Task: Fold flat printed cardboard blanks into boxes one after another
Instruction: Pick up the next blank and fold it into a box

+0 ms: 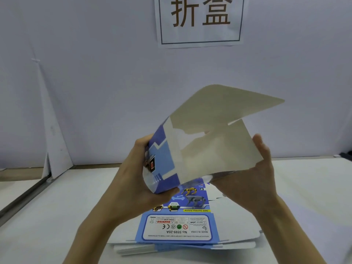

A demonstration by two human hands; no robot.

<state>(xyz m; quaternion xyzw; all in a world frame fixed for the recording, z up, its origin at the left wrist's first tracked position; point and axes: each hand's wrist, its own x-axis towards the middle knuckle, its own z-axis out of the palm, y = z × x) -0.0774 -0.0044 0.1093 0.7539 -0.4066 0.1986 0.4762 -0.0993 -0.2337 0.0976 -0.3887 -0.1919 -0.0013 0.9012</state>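
A half-formed blue and white printed box (207,149) is held up in the air over the table, its plain grey inner flaps open toward me. My left hand (133,180) grips its blue printed left side, thumb underneath and fingers behind. My right hand (259,174) holds the right-hand flap from below and behind, thumb up along its edge. The top flap juts out to the upper right. Beneath the hands a stack of flat printed blanks (179,229) lies on the table, the top one showing robot dogs and a warning label.
The white table (57,216) runs to a white wall bearing a paper sign (200,20) with two large characters. A metal rail (21,199) edges the table at the left. A dark object (345,156) lies at the far right.
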